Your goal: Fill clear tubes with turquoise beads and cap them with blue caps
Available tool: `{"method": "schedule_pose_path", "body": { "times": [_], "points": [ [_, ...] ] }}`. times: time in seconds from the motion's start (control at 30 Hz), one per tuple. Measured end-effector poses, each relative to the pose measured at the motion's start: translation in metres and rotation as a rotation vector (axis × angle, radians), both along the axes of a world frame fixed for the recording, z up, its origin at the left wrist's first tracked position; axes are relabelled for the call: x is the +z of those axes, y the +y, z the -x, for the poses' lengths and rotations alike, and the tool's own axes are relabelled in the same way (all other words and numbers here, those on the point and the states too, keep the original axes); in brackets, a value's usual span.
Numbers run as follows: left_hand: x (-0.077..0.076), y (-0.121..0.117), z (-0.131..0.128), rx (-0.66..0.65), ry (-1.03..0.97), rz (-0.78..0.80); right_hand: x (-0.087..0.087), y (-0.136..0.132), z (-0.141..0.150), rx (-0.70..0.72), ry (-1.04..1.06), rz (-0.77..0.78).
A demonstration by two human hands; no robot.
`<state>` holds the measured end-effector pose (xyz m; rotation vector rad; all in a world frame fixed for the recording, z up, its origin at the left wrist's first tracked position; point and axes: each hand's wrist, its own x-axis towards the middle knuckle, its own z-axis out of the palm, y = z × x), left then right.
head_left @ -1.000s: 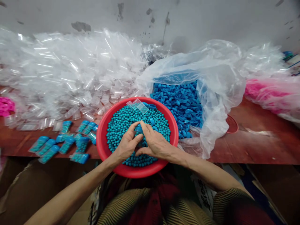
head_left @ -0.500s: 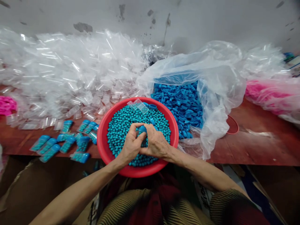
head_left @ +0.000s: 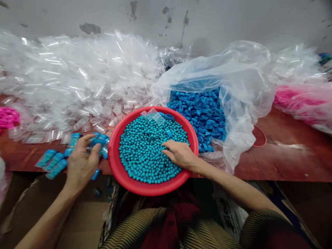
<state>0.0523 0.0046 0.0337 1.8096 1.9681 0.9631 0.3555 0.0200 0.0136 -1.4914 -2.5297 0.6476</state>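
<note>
A red basin [head_left: 113,162] full of small turquoise beads [head_left: 145,152] stands at the table's front edge. My right hand [head_left: 181,154] hovers low over the beads, its thumb and fingers slightly apart, and nothing shows between them. Left of the basin, my left hand [head_left: 84,160] is among small clear containers [head_left: 56,168] filled with beads and topped with blue caps. Its thumb and index finger are spread beside the capped containers; its palm side is partly hidden. Clear empty containers [head_left: 158,117] and a blue cap [head_left: 169,134] lie on the beads.
Behind, a large heap of clear containers [head_left: 85,79] spreads leftward. Blue caps [head_left: 202,114] fill an open plastic bag [head_left: 241,86] right of the basin. Pink pieces lie at far left [head_left: 9,117] and in a bag at right [head_left: 301,103]. A red mesh disc [head_left: 259,136] rests nearby.
My hands were together over the basin, fingers around a blue-capped item. Now they are apart: the left has swung left to the filled containers, the right stays over the beads.
</note>
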Motion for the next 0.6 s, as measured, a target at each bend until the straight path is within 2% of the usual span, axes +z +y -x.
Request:
{"method": "schedule_pose_path", "body": {
  "times": [0.07,0.1,0.2,0.3,0.37,0.47,0.6],
  "points": [
    [-0.002,0.0,0.009,0.076,0.277,-0.079,0.004,0.016,-0.014,-0.11,-0.08,-0.01],
    [-0.003,0.002,0.006,0.078,0.351,-0.095,0.006,0.025,-0.018,-0.159,-0.128,-0.015],
    [-0.011,0.012,-0.027,-0.096,0.293,0.026,0.01,0.05,-0.02,-0.226,-0.265,-0.022],
    [-0.019,0.031,-0.069,-0.292,0.24,0.253,0.008,0.062,-0.009,-0.19,-0.381,-0.011],
    [-0.026,0.045,-0.089,-0.34,0.29,0.33,0.005,0.06,-0.002,-0.151,-0.414,-0.013],
    [-0.036,0.058,-0.105,-0.375,0.349,0.338,0.0,0.05,0.003,-0.085,-0.402,-0.054],
    [-0.047,0.06,-0.113,-0.415,0.361,0.302,-0.005,0.04,0.001,0.014,-0.38,-0.1]
  ]
}}
